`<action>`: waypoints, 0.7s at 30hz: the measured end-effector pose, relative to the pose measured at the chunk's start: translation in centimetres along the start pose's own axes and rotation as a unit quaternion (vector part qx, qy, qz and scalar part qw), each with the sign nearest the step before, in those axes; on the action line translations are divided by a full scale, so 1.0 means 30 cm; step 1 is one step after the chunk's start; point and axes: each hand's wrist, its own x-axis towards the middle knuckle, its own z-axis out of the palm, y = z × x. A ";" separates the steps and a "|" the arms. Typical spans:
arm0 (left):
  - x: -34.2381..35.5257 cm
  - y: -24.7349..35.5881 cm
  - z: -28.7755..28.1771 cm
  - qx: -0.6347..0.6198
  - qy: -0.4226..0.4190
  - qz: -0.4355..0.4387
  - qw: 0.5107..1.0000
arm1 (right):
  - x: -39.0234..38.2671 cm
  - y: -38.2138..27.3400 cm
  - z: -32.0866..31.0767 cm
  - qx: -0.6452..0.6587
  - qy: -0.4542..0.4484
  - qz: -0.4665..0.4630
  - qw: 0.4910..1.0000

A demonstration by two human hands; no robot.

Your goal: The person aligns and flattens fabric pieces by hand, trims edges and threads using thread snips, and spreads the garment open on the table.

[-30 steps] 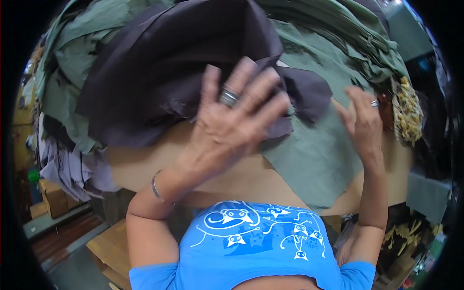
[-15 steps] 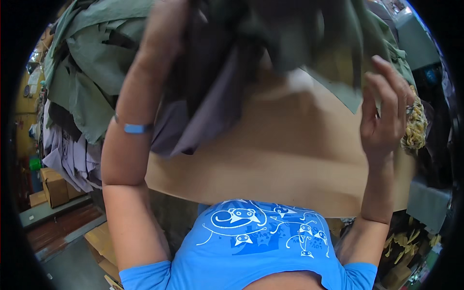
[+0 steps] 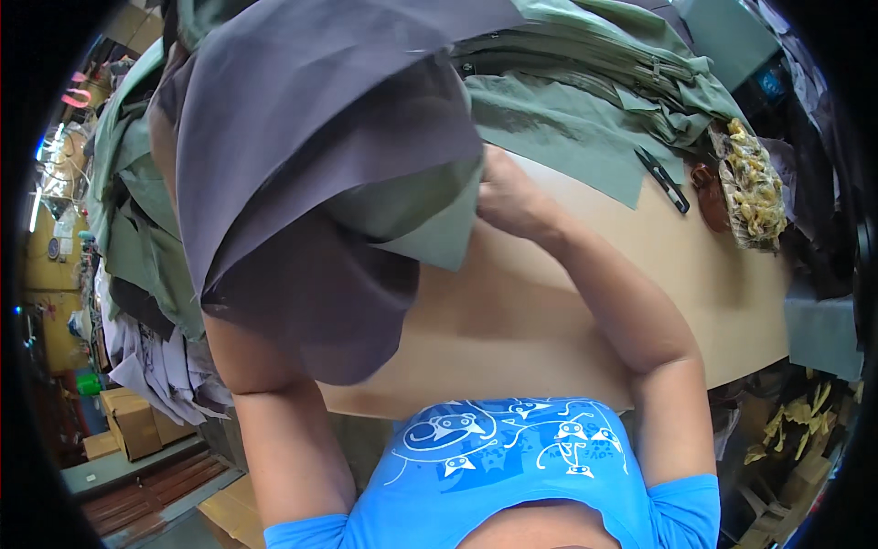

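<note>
Dark purple cloth and green cloth hang bundled over the worktop at left, hiding a worker's left hand, its grip unseen, while the right hand curls at their right edge, whether pinching I cannot tell.

The left of two head-worn fisheye cameras looks down from close above, taking in a blue shirt at the lower edge and a tan worktop ahead, straight lines bending toward the rim
</note>
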 end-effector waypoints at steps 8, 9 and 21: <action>-0.037 0.005 -0.115 0.032 0.151 -0.106 0.982 | -0.126 -0.268 -0.232 -0.322 0.180 -0.272 0.889; -0.055 -0.093 -0.063 0.065 0.150 -0.107 0.981 | -0.154 -0.262 -0.266 -0.336 0.217 -0.276 0.874; -0.177 -0.191 -0.216 -0.202 0.089 -0.172 0.960 | -0.022 -0.076 -0.001 -0.312 0.029 -0.118 0.942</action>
